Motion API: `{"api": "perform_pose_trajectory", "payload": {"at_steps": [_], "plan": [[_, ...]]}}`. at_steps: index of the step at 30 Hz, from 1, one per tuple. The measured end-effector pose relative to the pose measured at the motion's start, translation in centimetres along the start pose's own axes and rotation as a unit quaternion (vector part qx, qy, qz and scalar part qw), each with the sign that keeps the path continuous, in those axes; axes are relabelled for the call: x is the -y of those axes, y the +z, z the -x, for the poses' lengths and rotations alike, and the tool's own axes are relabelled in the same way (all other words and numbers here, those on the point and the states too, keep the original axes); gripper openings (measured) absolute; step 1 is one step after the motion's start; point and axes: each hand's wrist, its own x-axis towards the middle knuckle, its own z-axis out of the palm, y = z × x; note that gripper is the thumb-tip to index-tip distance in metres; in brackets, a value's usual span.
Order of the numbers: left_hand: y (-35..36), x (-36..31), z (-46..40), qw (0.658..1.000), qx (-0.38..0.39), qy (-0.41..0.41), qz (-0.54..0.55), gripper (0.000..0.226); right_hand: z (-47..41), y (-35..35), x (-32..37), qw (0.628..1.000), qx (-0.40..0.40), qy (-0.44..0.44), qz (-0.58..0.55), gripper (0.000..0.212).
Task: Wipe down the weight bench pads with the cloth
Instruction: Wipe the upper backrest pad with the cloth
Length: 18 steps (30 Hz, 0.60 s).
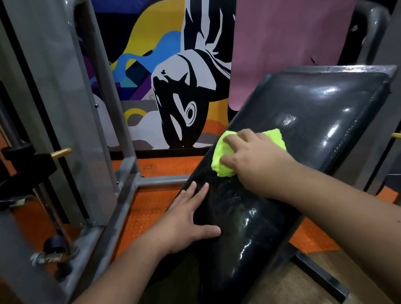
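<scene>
**Cloth on the back pad, other hand steadying the seat**

Head view: the right hand point(256, 159) lies over a bunched neon-yellow microfibre cloth point(224, 155), fingers bent across the top and pressing it onto the glossy black vinyl back pad point(318, 116) of the weight bench. The cloth sits at the pad's lower left part, close to the join with the seat. The grip looks meant to keep the fabric wadded so it carries pressure during a stroke.

The left hand point(188, 222) rests flat on the black vinyl seat pad point(250, 236), fingers spread and straight, holding nothing; it probably braces the person while leaning in. Both pads shine with wet-looking streaks, so wiping seems under way, the upper back pad likely remaining.

A grey steel machine frame point(57, 106) stands at left, over orange flooring point(151, 208).
</scene>
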Motion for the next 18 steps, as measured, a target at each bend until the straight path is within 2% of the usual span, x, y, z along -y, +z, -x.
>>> {"api": "perform_pose_trajectory", "payload": {"at_steps": [1,4,7,10,12,16,18], "plan": [[0.0,0.0,0.0,1.0,0.002,0.0,0.0,0.108,0.3,0.3,-0.1,1.0,-0.008,-0.009,0.001,0.041],[0.1,0.1,-0.1,1.0,0.003,0.003,-0.003,0.109,0.5,-0.2,-1.2,0.998,-0.039,0.038,-0.029,0.057],[0.2,0.3,-0.2,1.0,-0.003,0.005,0.0,0.108,0.0,-0.1,-0.1,0.999,-0.03,0.039,-0.019,0.042],[0.1,0.3,-0.2,1.0,-0.002,0.006,-0.001,0.108,-0.4,-0.3,0.2,0.996,-0.049,0.068,-0.017,0.055],[0.1,0.1,-0.2,1.0,-0.001,0.005,-0.008,0.108,-0.7,-0.1,0.1,0.994,-0.063,0.085,-0.013,0.048],[0.1,-0.1,0.0,1.0,0.003,-0.001,-0.006,0.108,-0.5,0.6,0.5,0.995,-0.09,0.044,0.005,0.025],[0.1,-0.2,0.1,1.0,0.002,0.0,-0.004,0.108,-0.7,0.6,-0.2,0.992,-0.11,0.066,-0.008,0.023]]}}
